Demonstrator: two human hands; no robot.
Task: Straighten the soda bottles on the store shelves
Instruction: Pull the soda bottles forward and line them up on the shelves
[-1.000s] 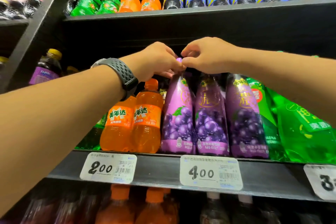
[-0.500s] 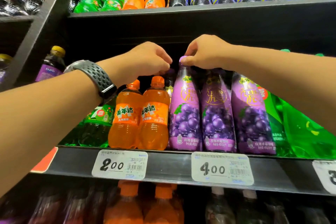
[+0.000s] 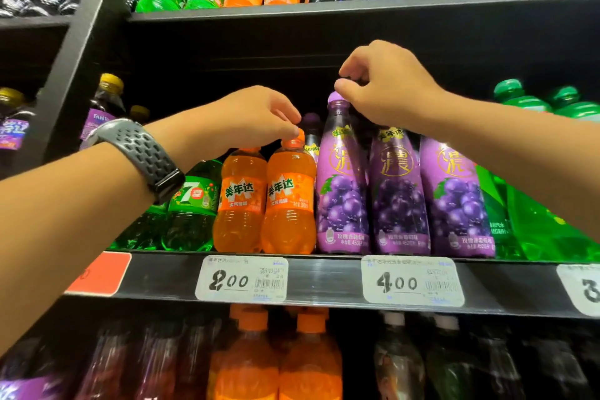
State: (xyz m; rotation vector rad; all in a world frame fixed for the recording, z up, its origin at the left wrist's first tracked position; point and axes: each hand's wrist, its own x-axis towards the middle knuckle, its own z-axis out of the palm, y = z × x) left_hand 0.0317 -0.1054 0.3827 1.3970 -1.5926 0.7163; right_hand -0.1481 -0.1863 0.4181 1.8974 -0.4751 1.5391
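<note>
Left grip (image 3: 253, 117) — round orange cap (image 3: 292, 141)

Left grip (image 3: 259, 117), right grip (image 3: 386, 88) — both curled, pinching

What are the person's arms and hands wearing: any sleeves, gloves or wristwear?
Both forearms are bare, with no sleeves in view. The left hand and right hand are ungloved, with no rings visible. The left wrist carries a grey perforated watch band with a darker section at its underside.
</note>
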